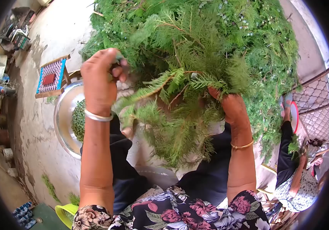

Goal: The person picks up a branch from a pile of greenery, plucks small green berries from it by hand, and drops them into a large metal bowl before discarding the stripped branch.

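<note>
The feathery green conifer branch is clasped in the closed grip of the right hand. Beside it, the left hand is pinched shut on a small green tip. The branch is best held steady, with the round silver metal bowl kept below the left grip.

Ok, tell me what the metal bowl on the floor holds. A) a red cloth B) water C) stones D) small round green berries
D: the metal bowl, seen just past the left hand, holds a heap of small round green berries; the right hand holds the leafy branch.
</note>
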Tool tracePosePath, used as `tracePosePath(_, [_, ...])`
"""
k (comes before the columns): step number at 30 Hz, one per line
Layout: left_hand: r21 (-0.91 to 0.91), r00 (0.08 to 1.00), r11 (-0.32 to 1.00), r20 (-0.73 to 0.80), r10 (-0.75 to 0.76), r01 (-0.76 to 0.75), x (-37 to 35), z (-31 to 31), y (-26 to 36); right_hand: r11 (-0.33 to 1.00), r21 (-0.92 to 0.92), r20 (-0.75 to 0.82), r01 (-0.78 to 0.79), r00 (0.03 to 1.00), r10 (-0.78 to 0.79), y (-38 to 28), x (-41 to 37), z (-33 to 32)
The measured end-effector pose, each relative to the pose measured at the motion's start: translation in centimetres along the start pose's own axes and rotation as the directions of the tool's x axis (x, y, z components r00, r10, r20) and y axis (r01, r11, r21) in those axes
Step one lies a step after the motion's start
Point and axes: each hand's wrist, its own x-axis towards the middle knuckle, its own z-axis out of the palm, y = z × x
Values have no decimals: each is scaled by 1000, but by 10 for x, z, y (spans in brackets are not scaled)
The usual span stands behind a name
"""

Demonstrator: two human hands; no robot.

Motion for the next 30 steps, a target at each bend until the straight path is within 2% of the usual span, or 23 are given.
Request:
tracePosePath(1, [-478, 977, 858, 177, -118, 190, 4, -8, -1, 977, -166, 10, 136, 991, -137, -2, -1, -1])
tracePosePath(2, [-787, 915, 473, 380, -133, 396, 6, -13, -2, 977, -164, 9, 136, 991, -136, 2, -4, 2])
tracePosePath(3, [-788, 916, 473, 377, -134, 394, 6, -12, -4, 991, 123, 54, -54, 997, 48, 8, -6, 7])
tracePosePath(4, [-806, 902, 406, 407, -146, 430, 4, -8, -3, 888, 384, 151, -252, 966, 208, 8, -5, 10])
tracePosePath(5, [-820, 886, 337, 437, -154, 463, 1, -3, -1, 889, 382, 156, -251, 966, 205, 6, -3, 11])
tracePosePath(6, [-809, 876, 337, 453, -163, 481, -2, 2, 2, 995, -79, 59, 64, 996, -60, 2, 0, 13])
tracePosePath(7, [-812, 879, 336, 449, -164, 477, -5, 6, 4, 778, -531, 96, 335, 936, -338, -5, 4, 14])
tracePosePath(8, [-750, 881, 481, 460, -112, 453, -10, 10, 5, 777, -530, 99, 339, 935, -341, -18, 6, 12])
tracePosePath(9, [-672, 876, 615, 479, -63, 412, -15, 15, 7, 626, -702, 249, 339, 941, -229, -34, 8, 8])
tracePosePath(10, [-586, 877, 709, 472, -94, 391, -22, 22, 14, 435, -825, 362, 360, 928, -82, -43, 8, 6])
tracePosePath(11, [-587, 878, 709, 469, -96, 392, -26, 30, 12, 435, -824, 366, 364, 927, -83, -42, 8, 7])
tracePosePath(12, [-286, 921, 957, 384, 64, 53, -31, 39, 7, 526, -763, 362, 375, 923, -133, -41, 8, 6])
tracePosePath(13, [91, 898, 950, 364, 248, -299, -34, 46, 0, 609, -693, 352, 386, 918, -182, -40, 8, 7])
tracePosePath(14, [92, 899, 951, 362, 245, -296, -36, 51, -7, 608, -692, 356, 389, 917, -181, -38, 8, 9])
tracePosePath(16, [375, 747, 651, 414, 520, -660, -40, 58, -18, 668, -652, 288, 360, 932, -221, -36, 9, 13])
tracePosePath(20, [462, 777, 639, 495, 390, -615, -47, 66, -19, 646, -621, 265, 444, 894, -360, -51, 15, 12])
tracePosePath(21, [463, 777, 639, 495, 389, -615, -47, 64, -18, 918, -326, 191, 227, 967, -171, -64, 17, 10])
tracePosePath(22, [445, 763, 636, 509, 399, -630, -46, 61, -15, 998, 26, 192, -50, 980, 44, -70, 18, 10])
tracePosePath(23, [427, 748, 634, 524, 408, -645, -45, 60, -14, 998, 27, 193, -50, 980, 44, -67, 17, 9])
tracePosePath(25, [399, 740, 650, 533, 409, -647, -43, 60, -17, 978, -158, 202, 137, 974, -104, -59, 16, 7])
tracePosePath(28, [341, 730, 676, 520, 443, -654, -45, 62, -15, 996, -84, 197, -18, 980, 35, -61, 17, 4])
tracePosePath(29, [311, 726, 684, 497, 475, -660, -45, 63, -14, 996, -83, 198, -19, 980, 35, -51, 16, 5])
tracePosePath(30, [312, 727, 685, 497, 473, -659, -45, 63, -16, 920, -277, 167, 278, 957, -239, -31, 13, 7])
